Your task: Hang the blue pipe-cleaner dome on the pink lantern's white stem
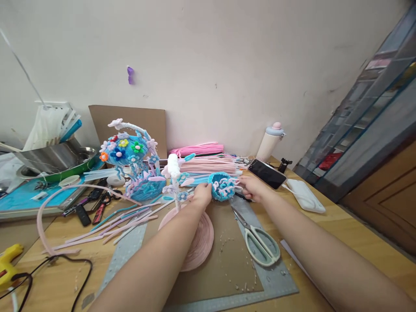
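A blue round piece with white and pink curled strands is held between my two hands. My left hand pinches its left edge, fingers closed. On its right side my right hand has its fingers closed on the pale strands that stick out. Just left of my left hand stands a white fuzzy stem with pastel flowers and leaves. It rises by a pink coiled disc, which my left forearm partly covers. Below my right hand lie scissors with pale green handles.
A flower-covered blue jellyfish-like piece stands at back left, with loose stems before it. Pink stems lie along the wall. Phone, bottle and white power bank are right; a yellow glue gun is far left.
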Action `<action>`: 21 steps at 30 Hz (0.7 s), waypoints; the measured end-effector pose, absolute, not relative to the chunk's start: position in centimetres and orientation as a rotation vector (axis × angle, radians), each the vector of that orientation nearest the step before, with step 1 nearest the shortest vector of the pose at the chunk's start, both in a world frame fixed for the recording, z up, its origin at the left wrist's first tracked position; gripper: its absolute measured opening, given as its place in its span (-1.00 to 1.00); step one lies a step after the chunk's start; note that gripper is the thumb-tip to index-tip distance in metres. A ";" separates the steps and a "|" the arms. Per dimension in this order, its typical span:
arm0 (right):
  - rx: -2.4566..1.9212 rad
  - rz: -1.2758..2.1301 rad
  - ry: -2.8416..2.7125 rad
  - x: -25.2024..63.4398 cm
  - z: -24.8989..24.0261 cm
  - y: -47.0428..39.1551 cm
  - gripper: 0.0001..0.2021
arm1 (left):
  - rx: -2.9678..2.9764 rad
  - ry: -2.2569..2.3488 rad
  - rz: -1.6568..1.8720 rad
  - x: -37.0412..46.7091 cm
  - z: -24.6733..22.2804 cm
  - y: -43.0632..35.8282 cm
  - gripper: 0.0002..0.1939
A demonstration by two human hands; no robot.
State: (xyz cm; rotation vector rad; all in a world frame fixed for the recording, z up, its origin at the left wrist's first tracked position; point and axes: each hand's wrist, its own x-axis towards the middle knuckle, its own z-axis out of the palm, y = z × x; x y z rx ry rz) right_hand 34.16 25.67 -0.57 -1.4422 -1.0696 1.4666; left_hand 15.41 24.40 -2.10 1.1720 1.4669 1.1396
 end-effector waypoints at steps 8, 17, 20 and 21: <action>-1.203 1.406 -1.104 35.5 4.3 23.2 -0.89 | 1.202 1.239 1.254 16.4 1.7 20.4 -0.70; -0.945 1.566 -1.177 32.3 8.6 11.9 -0.81 | 0.933 0.906 1.246 10.6 5.3 7.3 -0.41; -0.883 1.721 -1.175 29.7 7.9 9.3 -0.81 | 0.870 0.909 1.181 6.9 4.7 4.3 -0.44; -0.863 1.771 -1.173 28.7 7.5 8.7 -0.81 | 0.907 0.904 1.184 5.7 4.3 3.6 -0.43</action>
